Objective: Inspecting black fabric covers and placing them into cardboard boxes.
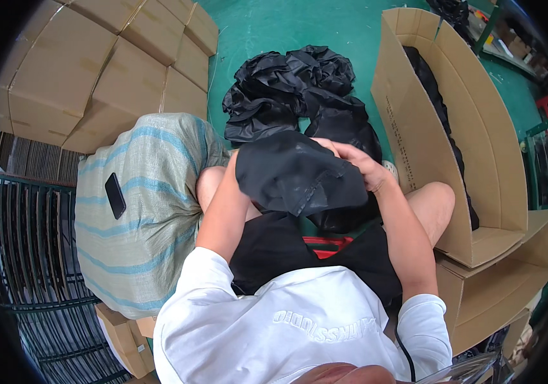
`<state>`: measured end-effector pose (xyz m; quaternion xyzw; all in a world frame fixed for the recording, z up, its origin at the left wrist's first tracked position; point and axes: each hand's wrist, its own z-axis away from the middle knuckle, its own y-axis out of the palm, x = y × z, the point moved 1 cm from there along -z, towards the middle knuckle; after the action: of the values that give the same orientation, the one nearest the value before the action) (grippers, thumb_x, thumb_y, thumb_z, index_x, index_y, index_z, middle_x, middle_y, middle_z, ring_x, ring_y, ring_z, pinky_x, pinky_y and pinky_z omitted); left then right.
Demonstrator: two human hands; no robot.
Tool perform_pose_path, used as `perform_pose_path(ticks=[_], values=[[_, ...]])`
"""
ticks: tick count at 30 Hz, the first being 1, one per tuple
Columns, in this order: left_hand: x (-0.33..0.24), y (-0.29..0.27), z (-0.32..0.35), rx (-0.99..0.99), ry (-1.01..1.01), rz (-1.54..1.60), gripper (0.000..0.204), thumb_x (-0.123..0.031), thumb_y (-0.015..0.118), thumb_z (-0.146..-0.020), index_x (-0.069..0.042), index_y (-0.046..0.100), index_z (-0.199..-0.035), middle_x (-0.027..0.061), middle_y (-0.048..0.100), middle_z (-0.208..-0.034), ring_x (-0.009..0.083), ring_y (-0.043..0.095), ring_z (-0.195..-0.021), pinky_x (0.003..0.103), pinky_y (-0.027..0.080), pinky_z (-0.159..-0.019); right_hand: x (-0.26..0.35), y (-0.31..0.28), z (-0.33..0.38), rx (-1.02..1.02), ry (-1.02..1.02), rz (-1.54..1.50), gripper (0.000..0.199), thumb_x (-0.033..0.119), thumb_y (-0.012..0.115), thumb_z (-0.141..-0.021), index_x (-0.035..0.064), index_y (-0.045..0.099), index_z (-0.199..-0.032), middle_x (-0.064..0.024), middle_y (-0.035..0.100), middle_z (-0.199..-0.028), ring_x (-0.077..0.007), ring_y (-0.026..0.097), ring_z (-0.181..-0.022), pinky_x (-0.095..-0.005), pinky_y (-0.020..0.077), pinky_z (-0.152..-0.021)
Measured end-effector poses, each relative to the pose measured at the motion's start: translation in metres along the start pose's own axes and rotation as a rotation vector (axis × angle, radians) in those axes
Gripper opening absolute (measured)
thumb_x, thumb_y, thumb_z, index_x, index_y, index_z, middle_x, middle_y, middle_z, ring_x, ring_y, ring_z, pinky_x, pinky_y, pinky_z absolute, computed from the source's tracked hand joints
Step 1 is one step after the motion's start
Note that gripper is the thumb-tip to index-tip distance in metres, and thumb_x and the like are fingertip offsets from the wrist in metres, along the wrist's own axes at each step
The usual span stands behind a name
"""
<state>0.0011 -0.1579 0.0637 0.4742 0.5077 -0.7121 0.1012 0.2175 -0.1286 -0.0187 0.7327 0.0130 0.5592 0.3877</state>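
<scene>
A dark black cloth piece (296, 176) with a stitched seam and a few pale smudges is held up over my lap. My right hand (365, 165) is closed on its far right edge, fingers bent over the fabric. From the left, my left forearm (224, 208) runs up to the cloth, which covers that hand, so its fingers are hidden. Just beyond the cloth, a heap of crumpled black fabric (274, 86) spreads over the floor between my legs, and part of it lies under what I hold.
To my left stands a stuffed woven sack (139, 240) with blue stripes, a black phone (115, 196) on top. Stacked cardboard boxes (56, 70) rise behind it. On the right, a long open carton (415, 121) holds black material (437, 96). Something red (326, 246) shows beneath me.
</scene>
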Motion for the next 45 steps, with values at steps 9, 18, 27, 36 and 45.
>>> perform_pose_path(ticks=[9, 18, 27, 36, 45], values=[[-0.007, -0.02, -0.028, 0.295, 0.145, 0.895, 0.064, -0.06, 0.039, -0.092, -0.005, 0.071, -0.098, 0.0114, 0.055, -0.107, 0.0211, 0.05, -0.097, 0.035, 0.04, -0.088, -0.026, 0.011, 0.018, 0.083, 0.209, -0.041, 0.04, 0.018, 0.06, -0.091, 0.0016, 0.054, -0.127, -0.0058, 0.062, -0.115, -0.0146, 0.06, -0.101, -0.0281, 0.0495, -0.086], [0.095, 0.061, 0.024, 0.178, 0.274, 1.67, 0.089, -0.072, 0.047, -0.085, 0.003, 0.05, -0.133, 0.0166, 0.055, -0.126, 0.0242, 0.053, -0.116, 0.037, 0.038, -0.103, -0.017, 0.039, -0.017, -0.113, -0.099, -0.124, 0.01, 0.006, 0.056, -0.095, 0.0043, 0.062, -0.103, 0.0027, 0.062, -0.096, -0.0047, 0.058, -0.087, -0.0211, 0.048, -0.08], [0.128, 0.106, 0.066, -0.007, -0.141, 1.73, 0.072, -0.025, 0.081, -0.074, 0.005, 0.048, -0.13, 0.0145, 0.063, -0.121, 0.0241, 0.064, -0.106, 0.036, 0.05, -0.096, 0.026, 0.02, -0.014, -0.605, -0.353, -0.143, 0.009, 0.011, 0.056, -0.097, 0.007, 0.06, -0.09, 0.0036, 0.062, -0.083, -0.0034, 0.057, -0.073, -0.0197, 0.0474, -0.07], [0.099, 0.068, 0.061, -0.305, 0.057, 1.785, 0.057, -0.009, 0.073, -0.077, 0.008, 0.05, -0.127, 0.0195, 0.063, -0.117, 0.0296, 0.065, -0.104, 0.04, 0.051, -0.094, 0.061, -0.013, 0.021, -0.46, -0.259, 0.079, 0.014, 0.015, 0.061, -0.093, 0.0064, 0.058, -0.083, 0.0037, 0.06, -0.076, -0.0031, 0.053, -0.068, -0.0186, 0.0429, -0.065], [0.055, 0.001, 0.056, -0.146, 0.099, 1.459, 0.065, -0.018, 0.075, -0.08, 0.012, 0.045, -0.129, 0.0177, 0.063, -0.116, 0.0224, 0.065, -0.103, 0.033, 0.05, -0.092, 0.075, -0.014, 0.063, -0.285, -0.362, 0.034, 0.014, 0.013, 0.067, -0.089, 0.0019, 0.058, -0.089, -0.0041, 0.065, -0.082, -0.0088, 0.061, -0.071, -0.0215, 0.0484, -0.067]])
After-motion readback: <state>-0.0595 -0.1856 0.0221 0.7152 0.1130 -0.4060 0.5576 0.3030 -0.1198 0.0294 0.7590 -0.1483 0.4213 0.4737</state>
